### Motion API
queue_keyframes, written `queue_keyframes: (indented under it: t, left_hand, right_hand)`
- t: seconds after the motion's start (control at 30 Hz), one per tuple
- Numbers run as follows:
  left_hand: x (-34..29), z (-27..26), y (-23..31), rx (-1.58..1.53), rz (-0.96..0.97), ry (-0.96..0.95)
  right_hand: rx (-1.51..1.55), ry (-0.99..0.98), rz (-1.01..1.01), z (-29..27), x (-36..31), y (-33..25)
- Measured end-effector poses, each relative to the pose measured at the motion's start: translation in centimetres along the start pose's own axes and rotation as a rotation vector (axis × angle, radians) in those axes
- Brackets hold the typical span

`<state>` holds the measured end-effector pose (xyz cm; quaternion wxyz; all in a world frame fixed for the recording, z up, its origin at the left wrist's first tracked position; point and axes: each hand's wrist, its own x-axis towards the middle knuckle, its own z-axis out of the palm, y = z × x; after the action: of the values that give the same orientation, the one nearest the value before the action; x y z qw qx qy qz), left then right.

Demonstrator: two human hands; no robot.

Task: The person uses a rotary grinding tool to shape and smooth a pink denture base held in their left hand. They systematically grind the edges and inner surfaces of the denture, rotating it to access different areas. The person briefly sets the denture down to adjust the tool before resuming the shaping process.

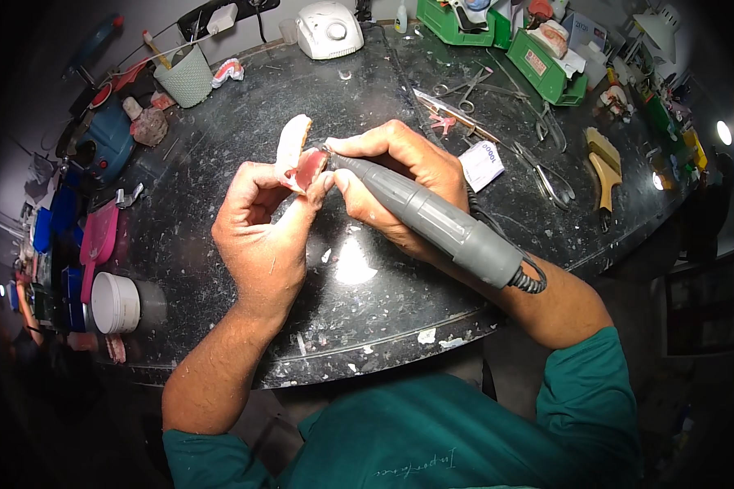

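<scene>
Pinching pink denture (309, 168) between left fingers (255, 179); right fingers (393, 143) wrapped round grey handpiece (432, 218).

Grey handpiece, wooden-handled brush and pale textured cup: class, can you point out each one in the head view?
Grey handpiece (435, 218), head view: middle of its body.
Wooden-handled brush (606, 174), head view: its handle.
Pale textured cup (186, 80), head view: its side wall.

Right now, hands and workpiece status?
Left hand gripping pink-and-white denture-like piece. Right hand holding grey handpiece, front end near piece. Nothing visibly blocking.
</scene>
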<state>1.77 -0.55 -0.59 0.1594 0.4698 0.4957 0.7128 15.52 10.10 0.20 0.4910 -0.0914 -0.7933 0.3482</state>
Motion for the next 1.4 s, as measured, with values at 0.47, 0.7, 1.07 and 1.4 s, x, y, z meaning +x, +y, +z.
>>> queue_keyframes:
  t: [0.47,0.7,1.07,1.4]
  left_hand:
    - [-0.01,-0.01,0.31,0.018,-0.016,0.0]
    - [0.09,0.18,0.02,-0.017,0.004,0.008]
    - [0.21,0.23,0.05,-0.086,-0.032,0.007]
    - [-0.06,-0.3,-0.33,-0.118,-0.042,-0.008]
  right_hand:
    - [0.034,0.02,-0.018,0.44,-0.14,0.0]
    - [0.032,0.013,-0.041,0.28,-0.01,-0.06]
    - [-0.012,-0.009,-0.087,0.18,0.01,-0.04]
    - [-0.07,0.01,-0.228,0.37,0.45,0.12]
